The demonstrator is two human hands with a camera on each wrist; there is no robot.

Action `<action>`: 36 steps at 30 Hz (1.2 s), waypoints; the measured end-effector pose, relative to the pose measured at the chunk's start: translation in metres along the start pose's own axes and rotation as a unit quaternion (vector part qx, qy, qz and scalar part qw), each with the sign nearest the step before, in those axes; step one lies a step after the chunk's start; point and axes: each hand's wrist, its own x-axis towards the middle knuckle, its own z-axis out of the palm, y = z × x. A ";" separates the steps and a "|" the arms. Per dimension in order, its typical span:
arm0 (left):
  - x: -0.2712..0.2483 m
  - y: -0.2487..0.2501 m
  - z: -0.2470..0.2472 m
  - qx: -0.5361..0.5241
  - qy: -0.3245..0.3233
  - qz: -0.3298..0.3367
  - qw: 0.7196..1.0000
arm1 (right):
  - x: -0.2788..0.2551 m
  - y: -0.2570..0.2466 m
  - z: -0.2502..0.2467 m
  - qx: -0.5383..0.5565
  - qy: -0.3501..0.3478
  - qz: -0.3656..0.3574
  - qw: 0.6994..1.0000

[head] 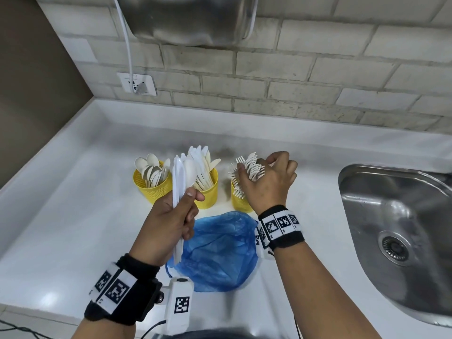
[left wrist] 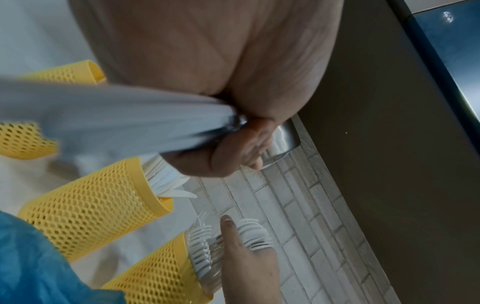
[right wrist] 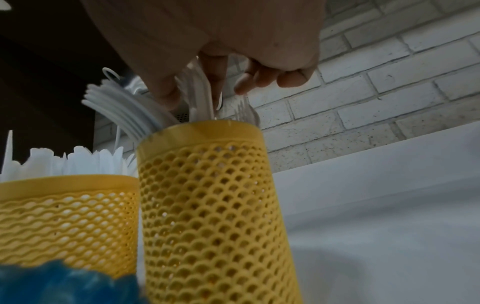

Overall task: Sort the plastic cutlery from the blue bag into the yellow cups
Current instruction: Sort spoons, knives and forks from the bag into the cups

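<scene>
Three yellow cups stand in a row on the white bench (head: 73,216), near the grey brick wall (head: 293,77). The left cup (head: 151,189) holds cream spoons (head: 151,170), the middle cup (head: 208,194) holds knives (head: 203,167), and the right cup (head: 241,201) holds white forks (head: 238,177) fanned out over its rim. All three cups have perforated mesh sides.

The person's left hand (head: 166,226) is raised in front of the middle cup, its grip closed round a bundle of white plastic cutlery (head: 179,182) held upright (a spoon bowl shows among flat handles; the left wrist view shows only a blurred white sheaf). The right hand (head: 269,182) is over the right cup, thumb and fingers curled round a stack of forks (head: 254,167) whose tines point up; in the right wrist view their handles reach down into the cup's mouth.

The blue bag (head: 220,250) lies crumpled and flat on the bench just in front of the cups, between the two forearms.

Both wrists wear black bands (head: 283,228) carrying black-and-white square code markers; no readable words or brand show on them, nor on the cups. A steel sink (head: 396,216) is set into the bench on the right. A white socket (head: 137,84) with a plugged cable sits on the wall at left, below a steel appliance (head: 190,18).
</scene>
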 end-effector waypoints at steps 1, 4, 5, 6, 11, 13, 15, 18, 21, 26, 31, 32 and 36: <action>0.001 0.000 0.001 0.001 0.000 0.000 1.000 | 0.002 0.000 0.000 0.005 0.004 0.004 1.000; 0.002 -0.002 0.002 0.000 -0.002 -0.003 1.000 | 0.004 -0.001 0.001 0.021 -0.008 0.026 0.999; 0.002 -0.003 0.003 0.000 -0.004 -0.003 1.000 | 0.005 -0.001 0.001 0.033 -0.016 0.032 0.999; 0.003 -0.002 0.004 0.000 -0.004 -0.003 1.000 | 0.006 -0.001 0.000 0.043 -0.023 0.037 0.998; 0.005 -0.002 0.004 0.005 -0.007 -0.006 1.000 | 0.011 0.002 0.002 -0.007 -0.071 0.028 0.997; 0.006 -0.001 0.004 0.005 -0.009 -0.005 1.000 | 0.010 0.000 -0.001 0.031 -0.063 0.013 0.997; 0.006 -0.001 0.005 0.005 -0.011 -0.005 1.000 | 0.009 -0.003 -0.005 0.094 -0.052 -0.010 0.994; 0.007 -0.002 0.006 0.007 -0.017 -0.005 1.000 | 0.010 -0.006 -0.005 0.150 -0.055 -0.025 0.987; 0.007 -0.001 0.008 0.006 -0.020 -0.005 1.000 | 0.014 -0.002 0.000 0.100 -0.099 -0.015 0.990; 0.007 0.000 0.008 0.005 -0.022 -0.004 1.000 | 0.019 -0.001 -0.003 0.007 -0.197 -0.001 0.980; 0.010 0.000 0.009 0.001 -0.027 -0.002 1.000 | 0.014 -0.010 -0.010 -0.100 -0.254 -0.065 0.960; 0.010 0.001 0.010 -0.002 -0.032 -0.001 0.999 | 0.013 -0.010 -0.010 -0.120 -0.271 -0.071 0.952; 0.008 0.004 0.012 -0.035 -0.055 0.001 0.998 | 0.018 -0.014 -0.013 -0.145 -0.324 -0.063 0.933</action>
